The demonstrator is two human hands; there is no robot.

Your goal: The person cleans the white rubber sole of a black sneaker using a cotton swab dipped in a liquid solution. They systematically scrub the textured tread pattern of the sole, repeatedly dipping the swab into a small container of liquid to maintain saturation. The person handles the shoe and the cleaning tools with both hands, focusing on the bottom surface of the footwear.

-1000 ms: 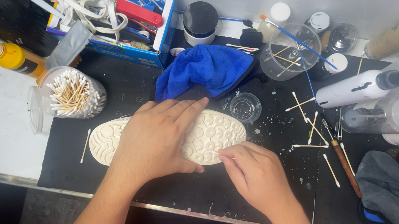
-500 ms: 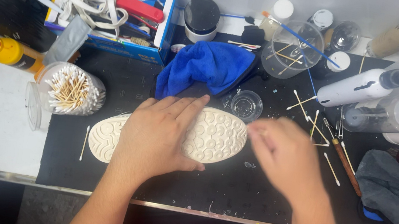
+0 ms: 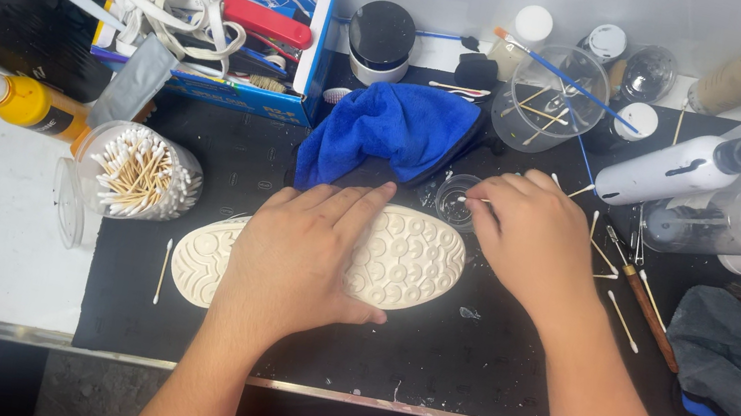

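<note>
Head view, looking down: we see our left hand (image 3: 307, 253) pressed flat, fingers spread, on a cream shoe sole (image 3: 402, 259) lying tread-up on the black mat (image 3: 425, 360), covering its middle. Just beyond the sole's right end, our right hand (image 3: 533, 237) pinches a cotton swab (image 3: 474, 199), its tip over a small clear dish (image 3: 456, 198). Farther back, a blue cloth (image 3: 394, 131) touches the sole's far edge. A jar of cotton swabs (image 3: 138, 172) stands to the left.
</note>
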